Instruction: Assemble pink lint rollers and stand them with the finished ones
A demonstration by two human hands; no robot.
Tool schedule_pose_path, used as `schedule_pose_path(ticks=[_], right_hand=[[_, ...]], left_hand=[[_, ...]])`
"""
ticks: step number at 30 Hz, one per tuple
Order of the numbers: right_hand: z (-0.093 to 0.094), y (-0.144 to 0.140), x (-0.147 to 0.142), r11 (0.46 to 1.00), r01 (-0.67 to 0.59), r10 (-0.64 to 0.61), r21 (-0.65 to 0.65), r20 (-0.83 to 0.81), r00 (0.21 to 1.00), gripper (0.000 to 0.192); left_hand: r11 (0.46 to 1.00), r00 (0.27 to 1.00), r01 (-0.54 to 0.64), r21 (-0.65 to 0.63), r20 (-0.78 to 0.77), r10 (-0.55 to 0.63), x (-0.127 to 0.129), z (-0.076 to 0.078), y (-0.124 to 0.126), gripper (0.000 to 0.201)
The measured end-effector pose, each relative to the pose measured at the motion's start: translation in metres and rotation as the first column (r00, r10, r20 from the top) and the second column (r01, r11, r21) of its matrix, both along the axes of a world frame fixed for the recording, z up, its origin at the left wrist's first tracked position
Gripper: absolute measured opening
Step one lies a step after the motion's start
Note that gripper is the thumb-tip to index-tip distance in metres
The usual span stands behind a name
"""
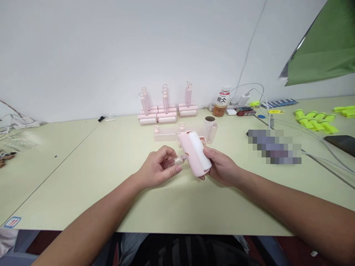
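Pink roller head (191, 159) with white roll (199, 147): held above table (177, 210), between hands. Right hand (223, 168) clamped on it; most fingers hidden behind. Long axis slants upper left to lower right. Clear handle (179, 160): rear part hidden in left hand (155, 168), which grips it; tip points right, slightly up, at roller head's side; seating cannot be told. Beyond: translucent pink piece (165, 136), right end hard to make out; pink rollers (166, 118) near wall, handles upright.

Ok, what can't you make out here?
Head view: underside of the pink roller, hidden by its body and the right hand.
Head view: far end of the clear handle, covered by the left hand.
Head view: long object, blurred by pixelation.
Head view: dark slab, cut off by right edge.
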State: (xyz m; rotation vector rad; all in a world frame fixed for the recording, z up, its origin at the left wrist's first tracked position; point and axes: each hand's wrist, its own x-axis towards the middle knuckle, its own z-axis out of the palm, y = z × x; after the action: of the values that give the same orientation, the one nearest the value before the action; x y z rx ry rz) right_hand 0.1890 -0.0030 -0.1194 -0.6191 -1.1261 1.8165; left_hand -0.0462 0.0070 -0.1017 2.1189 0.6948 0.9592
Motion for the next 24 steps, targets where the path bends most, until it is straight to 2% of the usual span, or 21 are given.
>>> schedule_pose_path(ticks=[5, 14, 19, 21, 24], right_hand=[[-0.0029, 0.0008, 0.0012, 0.999, -0.013, 0.013, 0.038, 0.004, 1.0, 0.041], [-0.0061, 0.0001, 0.0035, 0.998, 0.004, -0.006, 0.058, 0.03, 1.0, 0.038], [-0.005, -0.0009, 0.0044, 0.997, 0.02, -0.025, 0.07, 0.073, 0.997, 0.046], [-0.0044, -0.0009, 0.0053, 0.995, 0.007, -0.02, 0.103, 0.12, 0.993, 0.053], [-0.0036, -0.0004, 0.007, 0.971, -0.004, -0.056, 0.239, 0.243, 0.968, 0.057]], left_hand=[[0.998, 0.999, -0.038, 0.042, -0.037, 0.039, -0.002, 0.0012, -0.0003, 0.016], [0.991, 0.994, -0.102, 0.081, -0.029, 0.105, -0.0015, 0.0037, -0.0005, 0.024], [0.982, 0.989, -0.136, 0.129, -0.049, 0.143, -0.0014, 0.0053, -0.0008, 0.025], [0.98, 0.988, -0.136, 0.144, -0.057, 0.146, -0.0014, 0.0053, -0.0006, 0.024], [0.977, 0.985, -0.139, 0.164, -0.081, 0.154, -0.0014, 0.0046, 0.0005, 0.022]])
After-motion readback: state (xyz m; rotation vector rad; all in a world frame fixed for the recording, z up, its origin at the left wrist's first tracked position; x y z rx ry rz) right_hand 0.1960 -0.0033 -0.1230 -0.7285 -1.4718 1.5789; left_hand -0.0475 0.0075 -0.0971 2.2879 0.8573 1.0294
